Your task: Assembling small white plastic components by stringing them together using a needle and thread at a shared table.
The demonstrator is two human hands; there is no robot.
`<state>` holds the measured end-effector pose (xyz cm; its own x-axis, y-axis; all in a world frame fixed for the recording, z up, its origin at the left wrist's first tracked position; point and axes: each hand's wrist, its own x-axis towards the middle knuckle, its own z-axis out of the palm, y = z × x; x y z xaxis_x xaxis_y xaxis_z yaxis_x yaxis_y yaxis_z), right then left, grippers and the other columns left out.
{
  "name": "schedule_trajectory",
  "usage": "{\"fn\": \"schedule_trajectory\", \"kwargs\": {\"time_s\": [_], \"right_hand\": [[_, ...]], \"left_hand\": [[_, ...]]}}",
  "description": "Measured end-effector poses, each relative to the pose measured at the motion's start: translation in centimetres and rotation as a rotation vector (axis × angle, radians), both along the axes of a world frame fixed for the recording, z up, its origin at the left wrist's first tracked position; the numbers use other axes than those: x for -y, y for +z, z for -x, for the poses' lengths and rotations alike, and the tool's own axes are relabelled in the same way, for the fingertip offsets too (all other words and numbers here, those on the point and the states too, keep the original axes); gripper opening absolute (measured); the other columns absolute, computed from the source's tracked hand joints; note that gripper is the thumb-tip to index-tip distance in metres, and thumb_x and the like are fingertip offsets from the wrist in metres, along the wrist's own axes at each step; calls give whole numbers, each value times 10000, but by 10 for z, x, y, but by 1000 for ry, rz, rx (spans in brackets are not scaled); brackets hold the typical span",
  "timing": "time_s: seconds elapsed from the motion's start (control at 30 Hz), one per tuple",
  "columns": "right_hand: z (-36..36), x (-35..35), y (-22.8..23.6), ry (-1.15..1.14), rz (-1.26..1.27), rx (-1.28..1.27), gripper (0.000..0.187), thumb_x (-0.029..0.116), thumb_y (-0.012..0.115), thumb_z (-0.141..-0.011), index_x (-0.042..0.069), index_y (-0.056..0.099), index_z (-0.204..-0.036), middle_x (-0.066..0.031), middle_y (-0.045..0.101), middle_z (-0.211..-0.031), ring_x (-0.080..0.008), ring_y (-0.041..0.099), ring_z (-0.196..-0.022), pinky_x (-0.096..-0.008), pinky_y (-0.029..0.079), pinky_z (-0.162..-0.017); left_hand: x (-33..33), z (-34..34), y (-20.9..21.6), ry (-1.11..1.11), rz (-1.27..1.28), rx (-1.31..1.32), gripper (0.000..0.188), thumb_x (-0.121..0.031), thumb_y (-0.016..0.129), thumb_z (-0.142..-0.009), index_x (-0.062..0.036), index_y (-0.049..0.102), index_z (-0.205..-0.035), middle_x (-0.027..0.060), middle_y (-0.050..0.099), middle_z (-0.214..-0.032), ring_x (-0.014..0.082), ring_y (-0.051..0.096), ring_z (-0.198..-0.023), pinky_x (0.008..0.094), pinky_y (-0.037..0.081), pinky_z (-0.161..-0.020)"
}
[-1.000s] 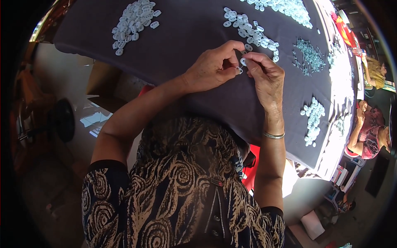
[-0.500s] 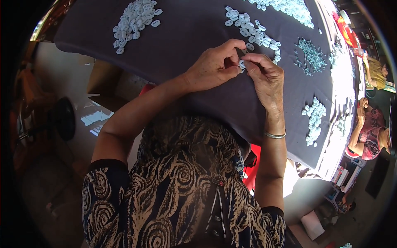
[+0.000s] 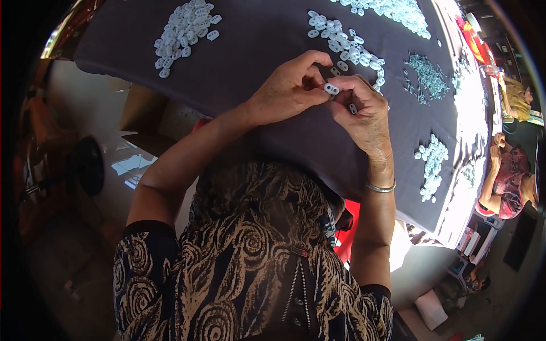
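Observation:
Between my hands is a small white oval plastic piece with two dark holes [image 3: 331, 88]. My left hand [image 3: 280, 91] pinches it between thumb and forefinger, and my right hand's fingertips meet it from the other side. A second white oval piece [image 3: 353, 108] sits inside the curled fingers of my right hand [image 3: 368, 122]. Just beyond the hands, a loose pile of like white pieces [image 3: 347, 45] lies on the dark tablecloth [image 3: 259, 42]; its near end runs close to my right fingers.
Another heap of white ovals [image 3: 185, 34] lies far left, and a larger heap [image 3: 398, 14] at the far right. Small greenish pins or screws [image 3: 426, 78] are scattered to the right, above a pile of small pale pieces [image 3: 432, 165]. Other people [image 3: 512, 182] sit beyond the right edge.
The white piece between my fingers has turned so its two holes show. My right fingers have shifted, and the second piece now shows in them.

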<state>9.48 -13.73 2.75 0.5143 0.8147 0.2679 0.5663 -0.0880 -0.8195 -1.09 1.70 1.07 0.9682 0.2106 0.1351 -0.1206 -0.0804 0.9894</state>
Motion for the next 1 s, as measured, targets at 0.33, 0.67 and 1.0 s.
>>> {"fn": "schedule_trajectory", "kwargs": {"time_s": [0.33, 0.67, 1.0], "right_hand": [[6, -3, 4, -14, -78, 73, 354, -66, 767, -663, 60, 664, -977, 15, 606, -833, -46, 530, -634, -199, 460, -567], [8, -5, -1, 7, -143, 109, 382, -70, 768, -652, 66, 645, -988, -10, 597, -882, -66, 552, -635, -209, 478, -550], [11, -4, 5, 28, 90, 493, 270, 148, 750, -749, 48, 552, -903, -93, 595, -844, -284, 610, -638, -342, 508, -552]], "left_hand": [[-1, 3, 7, -52, 141, 2, 323, -25, 612, -848, -41, 528, -1159, -27, 578, -797, 28, 536, -755, 198, 433, -668], [0, 2, 5, -90, 255, 47, 318, -85, 619, -899, -19, 524, -1196, -1, 608, -828, 36, 542, -772, 186, 436, -659], [-2, 4, 6, -93, 107, -19, 343, -50, 595, -900, -21, 505, -1230, 2, 605, -840, 48, 559, -803, 207, 469, -725]]}}
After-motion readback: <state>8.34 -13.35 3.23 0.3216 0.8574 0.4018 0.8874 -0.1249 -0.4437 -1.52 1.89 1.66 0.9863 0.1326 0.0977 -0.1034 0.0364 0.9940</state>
